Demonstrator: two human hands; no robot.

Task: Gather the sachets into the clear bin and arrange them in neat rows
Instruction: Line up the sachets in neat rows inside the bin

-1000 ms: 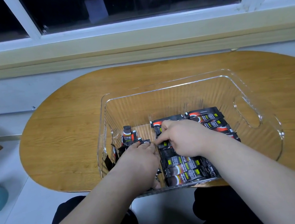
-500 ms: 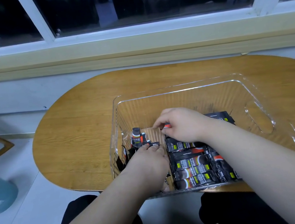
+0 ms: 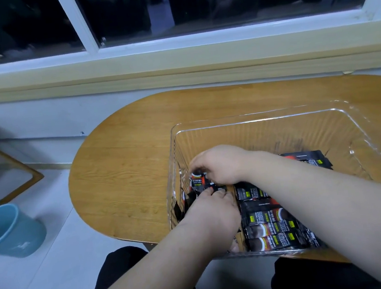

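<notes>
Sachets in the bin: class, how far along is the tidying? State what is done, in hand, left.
Done: all visible sachets are inside the bin; neat rows lie in its right half. In hand: the right hand pinches an upright sachet at the left; the left hand touches the loose pile. Left: lining up that pile.

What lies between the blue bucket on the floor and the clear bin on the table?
Head view: between the blue bucket and the clear bin lie only pale floor tiles and a bare stretch of wooden table.
</notes>
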